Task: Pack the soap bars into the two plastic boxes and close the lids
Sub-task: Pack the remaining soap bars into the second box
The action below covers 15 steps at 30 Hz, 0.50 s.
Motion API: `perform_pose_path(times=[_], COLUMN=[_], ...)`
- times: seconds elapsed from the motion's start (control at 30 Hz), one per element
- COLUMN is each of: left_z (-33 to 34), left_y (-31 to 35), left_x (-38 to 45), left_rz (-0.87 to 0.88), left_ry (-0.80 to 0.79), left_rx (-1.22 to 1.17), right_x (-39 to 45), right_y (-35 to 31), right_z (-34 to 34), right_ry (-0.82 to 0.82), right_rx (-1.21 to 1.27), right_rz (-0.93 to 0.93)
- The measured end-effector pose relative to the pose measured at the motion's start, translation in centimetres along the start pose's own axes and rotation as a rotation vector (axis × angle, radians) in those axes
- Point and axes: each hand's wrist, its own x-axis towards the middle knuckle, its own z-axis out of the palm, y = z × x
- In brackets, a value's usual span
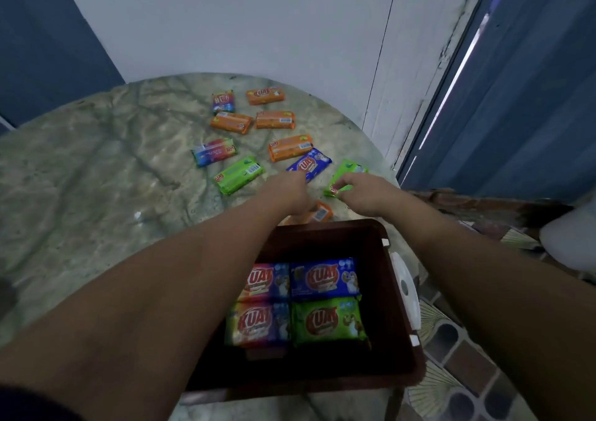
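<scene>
A dark red plastic box [380,366] stands open at the table's near edge, below my forearms. Several wrapped soap bars lie flat inside it, among them a blue one [324,278] and a green one [327,322]. My right hand [362,193] pinches the near end of a green soap bar [346,170] on the table. The fingertips of my left hand [287,195] reach the near corner of a blue soap bar [311,162]; its grip is blurred. An orange bar [319,213] lies just under that hand. Only one box is in view.
More loose bars are spread over the round marbled table [96,179]: several orange ones [290,146], a green one [238,174] and two multicoloured ones [214,152]. A white latch [406,291] sits on the box's right side. A white wall stands behind, a blue door to the right.
</scene>
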Motion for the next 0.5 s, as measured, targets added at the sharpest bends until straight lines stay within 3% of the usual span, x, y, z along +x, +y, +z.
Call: perform_pose_path(times=[0.13,0.37,0.5], left_z=[2.4,3.3,3.5], left_y=[0.4,-1.2,-3.6], left_x=[2.3,4.1,4.1], left_rz=[-0.005,-0.033,-0.081], left_ry=[-0.186,-0.195,-0.177], left_rx=[0.087,0.136,0.167], right_x=[2.8,5.4,6.3], right_y=[1.2,1.8,1.7], right_z=[0.2,0.9,0.5], right_ry=[-0.076,-0.017,-0.07], right_rx=[-0.237,-0.594,-0.7], right_rz=[0.001,-0.097,-0.08])
